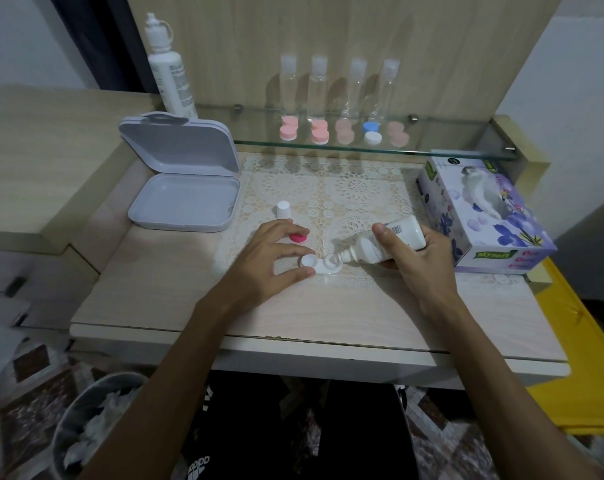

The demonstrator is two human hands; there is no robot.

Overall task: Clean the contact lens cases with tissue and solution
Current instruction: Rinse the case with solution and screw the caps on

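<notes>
A white contact lens case (323, 266) with both wells uncapped lies on the lace mat near the table's middle. My left hand (276, 265) pinches its left end between thumb and fingers. My right hand (420, 258) grips a small white solution bottle (383, 242), tipped on its side with the nozzle over the case's right well. Behind my left fingers lie pink caps (299, 237), and the bottle's white cap (283, 209) stands a little further back. A tissue box (480, 216) with a tissue sticking out sits at the right.
An open grey plastic box (186, 199) stands at the left. The glass shelf (328, 147) behind carries several lens cases, several clear bottles and a tall white solution bottle (170, 74). A bin (96, 424) with crumpled tissue sits on the floor, lower left.
</notes>
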